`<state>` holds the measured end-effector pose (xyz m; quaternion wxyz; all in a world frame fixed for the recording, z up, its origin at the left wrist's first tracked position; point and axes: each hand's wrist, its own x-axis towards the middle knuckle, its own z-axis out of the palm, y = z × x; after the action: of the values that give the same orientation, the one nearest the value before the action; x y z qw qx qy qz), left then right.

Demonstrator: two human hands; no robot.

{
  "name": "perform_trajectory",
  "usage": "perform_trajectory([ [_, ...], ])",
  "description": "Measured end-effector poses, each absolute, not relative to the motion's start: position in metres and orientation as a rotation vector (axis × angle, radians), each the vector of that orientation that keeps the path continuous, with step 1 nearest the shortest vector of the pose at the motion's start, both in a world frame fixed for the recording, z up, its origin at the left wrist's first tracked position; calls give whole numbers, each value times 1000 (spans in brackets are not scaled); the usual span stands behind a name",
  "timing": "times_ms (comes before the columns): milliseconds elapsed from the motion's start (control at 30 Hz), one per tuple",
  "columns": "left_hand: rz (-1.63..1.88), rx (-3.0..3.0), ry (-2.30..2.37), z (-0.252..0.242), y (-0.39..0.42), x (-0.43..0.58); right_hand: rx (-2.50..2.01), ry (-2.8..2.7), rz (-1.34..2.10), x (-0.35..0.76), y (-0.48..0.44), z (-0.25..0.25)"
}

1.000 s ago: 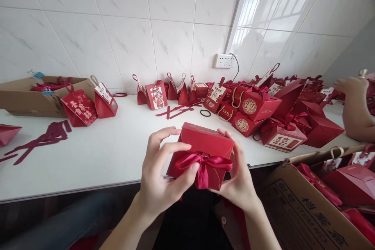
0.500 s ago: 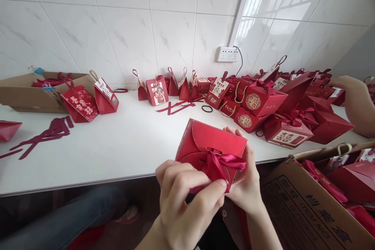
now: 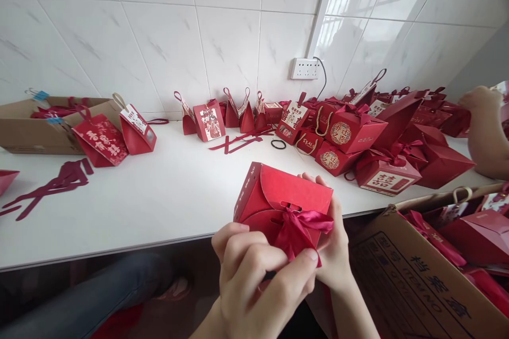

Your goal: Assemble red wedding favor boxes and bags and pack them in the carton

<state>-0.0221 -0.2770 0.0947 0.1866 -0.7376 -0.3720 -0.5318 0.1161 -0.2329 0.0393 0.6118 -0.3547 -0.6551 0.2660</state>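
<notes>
While my right hand (image 3: 334, 243) clasps the red gift box (image 3: 284, 196) from 3 o'clock, just over the near edge of the white table (image 3: 159, 206), my left hand (image 3: 254, 280), at 7 o'clock, pinches the satin ribbon (image 3: 303, 224) (thumb against forefinger). A pile of red boxes (image 3: 353, 135) crowds the table at 2 o'clock.

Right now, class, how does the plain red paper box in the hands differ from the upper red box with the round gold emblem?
The plain red paper box is held by the right hand; the gold-emblem red box sits among boxes on the white table. The plain box is unprinted; the emblem box shows a gold roundel. The left hand pinches the plain box's satin ribbon; the emblem box's bow is untouched. Both are red.
</notes>
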Motion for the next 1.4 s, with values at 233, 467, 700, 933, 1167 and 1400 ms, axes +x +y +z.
perform_trajectory([
  [233, -1502, -2087, -1099, 92, -283, -15, -843, -1518, 601, 117, -235, 36],
  [467, -2101, -1854, -1418, 97, -268, -39, -812, -1515, 561, 119, -236, 39],
  [700, -1698, -2785, -1633, 119, -241, -81, -790, -1542, 571, 123, -239, 42],
  [933, -1498, -2963, -1635, 130, -239, -74, -803, -1552, 500, 125, -241, 45],
  [1167, -1673, -3250, -1558, 131, -239, -79, -804, -1479, 596, 133, -238, 41],
  [1400, -1682, -3065, -1776, 130, -240, -69, -822, -1528, 499, 133, -238, 44],
])
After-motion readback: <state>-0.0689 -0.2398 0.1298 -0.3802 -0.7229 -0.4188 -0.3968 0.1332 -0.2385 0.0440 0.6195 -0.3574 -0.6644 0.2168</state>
